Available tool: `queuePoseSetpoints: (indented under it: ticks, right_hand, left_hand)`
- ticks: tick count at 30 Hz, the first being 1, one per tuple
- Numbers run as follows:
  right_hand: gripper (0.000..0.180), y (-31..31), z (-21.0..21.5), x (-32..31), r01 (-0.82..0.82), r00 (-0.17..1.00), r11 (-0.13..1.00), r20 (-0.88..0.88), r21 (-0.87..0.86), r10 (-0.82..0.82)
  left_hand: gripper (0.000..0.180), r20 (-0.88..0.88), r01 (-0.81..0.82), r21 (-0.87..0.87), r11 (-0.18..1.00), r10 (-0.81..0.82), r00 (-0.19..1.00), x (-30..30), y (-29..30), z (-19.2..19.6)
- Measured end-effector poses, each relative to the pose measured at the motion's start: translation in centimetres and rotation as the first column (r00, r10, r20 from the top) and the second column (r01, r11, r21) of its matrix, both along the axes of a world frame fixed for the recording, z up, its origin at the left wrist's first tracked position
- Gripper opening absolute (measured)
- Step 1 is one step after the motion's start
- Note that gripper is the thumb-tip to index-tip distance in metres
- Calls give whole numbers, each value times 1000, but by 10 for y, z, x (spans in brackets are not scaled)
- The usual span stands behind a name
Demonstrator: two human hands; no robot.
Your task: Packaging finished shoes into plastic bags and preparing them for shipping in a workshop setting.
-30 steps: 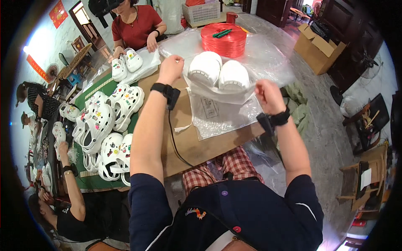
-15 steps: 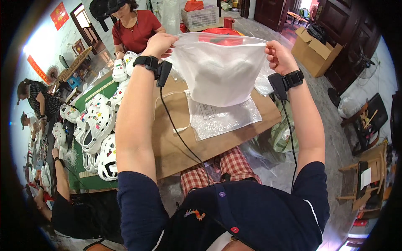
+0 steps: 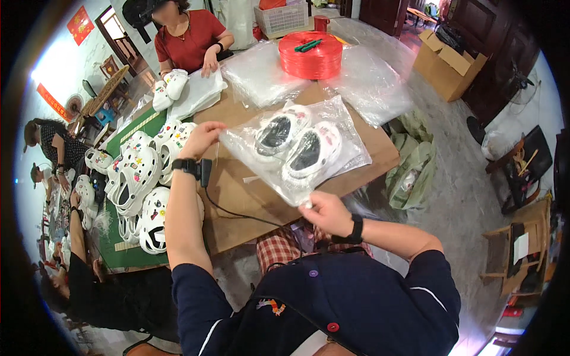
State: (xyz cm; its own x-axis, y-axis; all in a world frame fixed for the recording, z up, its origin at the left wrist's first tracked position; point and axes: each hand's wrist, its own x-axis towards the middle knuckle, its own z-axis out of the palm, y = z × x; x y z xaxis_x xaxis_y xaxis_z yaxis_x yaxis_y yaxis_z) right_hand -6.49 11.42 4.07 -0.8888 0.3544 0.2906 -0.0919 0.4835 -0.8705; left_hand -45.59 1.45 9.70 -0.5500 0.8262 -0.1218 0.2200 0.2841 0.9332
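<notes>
A pair of white clogs (image 3: 328, 145) lies side by side inside a translucent plastic bag (image 3: 249, 163) over the brown tabletop (image 3: 222, 216). My left hand (image 3: 203, 140) is closed in a pinch on the bag's left corner. Its near corner is pinched by my right hand (image 3: 328, 213), close to the table's front edge. Dark insoles show through the film, with the shoe openings facing up. Another clear plastic sheet or bag (image 3: 355, 133) lies partly beneath, its near part hidden.
White charm-covered clogs (image 3: 135, 178) crowd the green mat (image 3: 119, 259) at left. A red twine roll (image 3: 297, 62) with a green tool (image 3: 307, 45) stands beyond, among clear bags (image 3: 371, 89). Across the table, a person in red (image 3: 202, 29) touches white bags (image 3: 200, 98). A cardboard box (image 3: 442, 71) stands right.
The bag came down from being held upright and now lies flatter, turned so the clogs show. My right hand moved down to its near corner; my left shifted down and left.
</notes>
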Motion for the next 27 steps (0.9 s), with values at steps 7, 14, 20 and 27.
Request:
queuePoseSetpoints:
  ticks: [7, 14, 20, 27]
  right_hand:
    - [25, -31, -46, 3, -108, 945, 974, 284, -198, 162]
    - [44, 6, -66, 17, 135, 814, 641, 454, -756, 363]
    - [41, -3, -43, -6, 278, 948, 270, 308, -922, 78]
    - [48, 3, -64, -28, 350, 929, 156, 364, -924, 71]
  left_hand:
    - [40, -322, -92, -200, 976, 23, 946, 6, -43, -26]
    - [47, -568, -10, 34, 999, 27, 823, 40, -9, -1]
    - [69, -768, -90, -404, 910, -284, 574, 90, 3, -8]
    - [64, -86, 326, 185, 927, -315, 945, 89, -4, -91]
